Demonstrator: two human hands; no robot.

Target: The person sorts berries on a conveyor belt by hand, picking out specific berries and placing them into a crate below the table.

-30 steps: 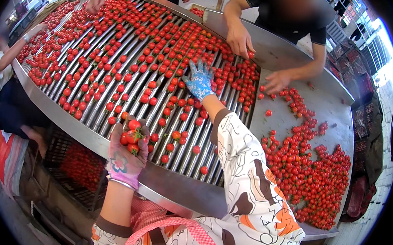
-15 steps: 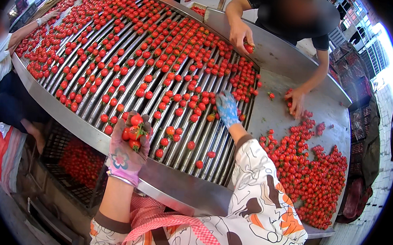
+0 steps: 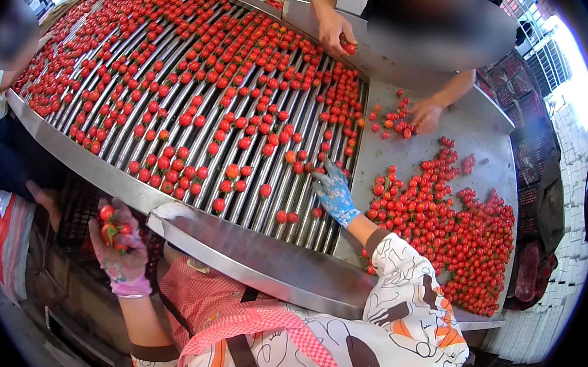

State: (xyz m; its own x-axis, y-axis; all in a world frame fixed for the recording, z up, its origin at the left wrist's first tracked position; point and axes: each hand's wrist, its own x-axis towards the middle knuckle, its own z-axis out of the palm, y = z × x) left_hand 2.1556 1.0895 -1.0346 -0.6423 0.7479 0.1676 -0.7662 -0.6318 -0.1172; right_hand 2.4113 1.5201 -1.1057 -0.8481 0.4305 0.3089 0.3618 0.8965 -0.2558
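Several red tomatoes with green stems (image 3: 108,230) rest in my left hand (image 3: 124,259), palm up in a pink patterned glove. That hand is out past the front edge of the roller bed, above a dark crate (image 3: 77,213). My right hand (image 3: 336,194), in a blue patterned glove, is over the right part of the metal rollers (image 3: 254,211). Its fingers are spread, close to a few loose tomatoes (image 3: 299,167), and I see nothing held in it. Many more small red tomatoes (image 3: 172,165) lie across the rollers.
Right of the rollers, a steel tray (image 3: 386,149) carries a large heap of tomatoes (image 3: 433,241). Across it, a co-worker's hand (image 3: 425,115) touches tomatoes while the other hand (image 3: 335,33) holds one. A metal rim (image 3: 246,276) borders my side. Another person (image 3: 7,95) sits at left.
My left hand has moved left and down, off the rollers, with its tomatoes. My right hand stays over the rollers' right part. The co-worker's tray hand has shifted among loose tomatoes.
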